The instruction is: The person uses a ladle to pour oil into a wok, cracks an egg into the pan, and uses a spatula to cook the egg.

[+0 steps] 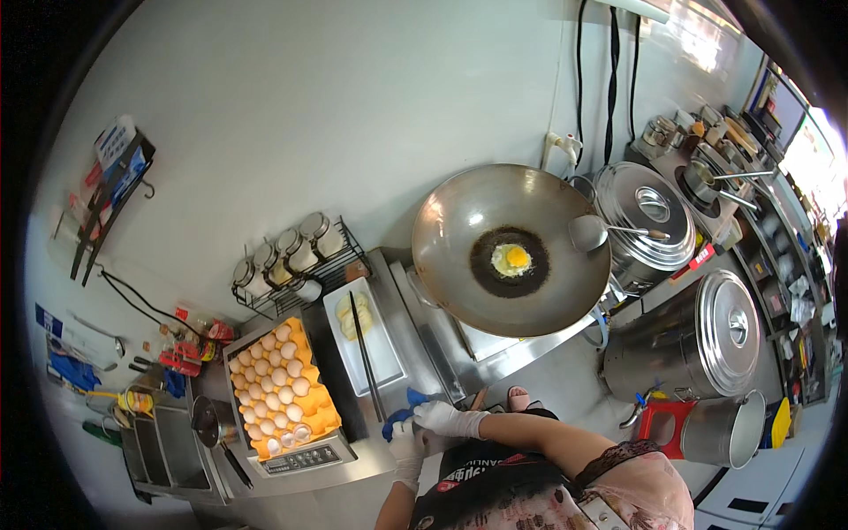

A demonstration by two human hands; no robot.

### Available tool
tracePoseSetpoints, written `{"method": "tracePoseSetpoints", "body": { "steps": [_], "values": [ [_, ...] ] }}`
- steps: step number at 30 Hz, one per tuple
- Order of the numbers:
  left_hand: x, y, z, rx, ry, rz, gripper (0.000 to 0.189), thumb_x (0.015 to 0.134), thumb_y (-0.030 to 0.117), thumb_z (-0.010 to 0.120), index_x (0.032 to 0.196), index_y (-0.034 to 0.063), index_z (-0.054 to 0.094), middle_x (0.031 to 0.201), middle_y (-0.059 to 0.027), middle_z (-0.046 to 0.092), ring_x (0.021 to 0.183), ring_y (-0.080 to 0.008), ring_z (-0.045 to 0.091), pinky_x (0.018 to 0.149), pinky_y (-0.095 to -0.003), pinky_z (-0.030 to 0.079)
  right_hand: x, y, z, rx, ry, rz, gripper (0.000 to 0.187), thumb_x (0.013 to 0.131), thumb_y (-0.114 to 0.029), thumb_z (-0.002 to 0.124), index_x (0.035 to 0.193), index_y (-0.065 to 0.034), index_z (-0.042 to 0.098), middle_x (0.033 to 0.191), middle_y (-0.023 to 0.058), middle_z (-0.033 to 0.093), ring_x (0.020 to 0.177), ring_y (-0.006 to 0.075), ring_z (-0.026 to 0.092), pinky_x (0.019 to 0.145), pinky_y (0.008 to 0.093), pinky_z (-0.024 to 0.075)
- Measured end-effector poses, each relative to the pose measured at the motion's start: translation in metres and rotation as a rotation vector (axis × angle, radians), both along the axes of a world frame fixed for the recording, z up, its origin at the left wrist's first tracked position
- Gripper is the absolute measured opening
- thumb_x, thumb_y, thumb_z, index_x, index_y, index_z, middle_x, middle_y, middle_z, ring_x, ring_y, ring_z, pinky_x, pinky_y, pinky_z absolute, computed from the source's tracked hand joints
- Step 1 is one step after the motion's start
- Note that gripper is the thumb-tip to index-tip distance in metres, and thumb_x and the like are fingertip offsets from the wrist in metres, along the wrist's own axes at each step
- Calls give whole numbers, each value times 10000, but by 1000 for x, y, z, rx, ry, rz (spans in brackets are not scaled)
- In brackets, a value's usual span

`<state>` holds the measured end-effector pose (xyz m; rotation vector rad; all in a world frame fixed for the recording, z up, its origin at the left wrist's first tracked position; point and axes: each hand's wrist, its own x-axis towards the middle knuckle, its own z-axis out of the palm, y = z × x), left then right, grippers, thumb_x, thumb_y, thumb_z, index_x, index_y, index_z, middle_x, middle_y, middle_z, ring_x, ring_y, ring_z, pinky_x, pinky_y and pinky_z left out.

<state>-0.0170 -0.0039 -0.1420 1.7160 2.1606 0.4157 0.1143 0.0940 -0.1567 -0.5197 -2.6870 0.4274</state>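
Note:
Both my hands wear white gloves and meet at the counter's front edge. My left hand (pixel 405 442) and my right hand (pixel 438 419) grip a blue cloth (pixel 398 420) between them, one end sticking up. Just beyond lie long black chopsticks (pixel 365 351), set across a white rectangular tray (pixel 384 361) with pale yellow food (pixel 353 318) at its far end. To the right, a large steel wok (pixel 450 245) holds a frying egg (pixel 511 260) with a whole yolk. A spatula (pixel 587 233) rests inside the wok's right side, its wooden handle over the rim.
Left of the tray, an orange egg carton (pixel 318 411) with many eggs sits on an induction cooker (pixel 305 458). Behind stands a black wire rack (pixel 331 265) of glass jars (pixel 293 245). Lidded steel pots (pixel 652 205) and a tall steel barrel (pixel 656 338) stand right of the wok.

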Motion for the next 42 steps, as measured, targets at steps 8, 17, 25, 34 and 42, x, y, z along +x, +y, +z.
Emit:
{"method": "tracePoseSetpoints", "body": {
  "steps": [8,17,25,34,42],
  "values": [
    [2,6,2,115,134,-183,161,777,204,608,889,97,653,873,-92,576,806,-263,588,706,-396,500,19,2,5,-191,-58,-25,181,757,-209,593,881,-79,583,898,101,534,806,275,598,693,386,504],
    [-11,-5,-26,104,59,-162,255,830,100,567,1068,24,617,1030,-179,557,929,-371,566,794,-433,472,124,8,40,-375,-124,65,527,793,-294,635,1266,-109,494,1177,148,537,997,336,582,784,424,505],
    [-46,-18,-47,187,40,-294,400,817,116,623,1201,32,550,1054,-214,525,960,-396,535,808,-432,461,330,14,33,-522,-168,-743,233,758,-292,652,948,-165,697,785,142,671,732,301,649,701,400,527],
    [14,-14,-2,83,129,-68,441,824,223,640,1207,25,548,1086,-202,522,912,-404,565,748,-454,487,487,102,98,-257,372,-1350,306,788,-75,637,1090,-25,630,1011,172,641,987,328,597,891,374,466],
    [59,-22,25,270,232,179,485,854,202,619,1302,80,480,1047,-183,516,896,-367,558,737,-425,476,575,207,98,275,53,-1419,696,708,-98,703,1337,-48,410,1257,224,481,1147,383,469,963,438,397]
  ]
}}
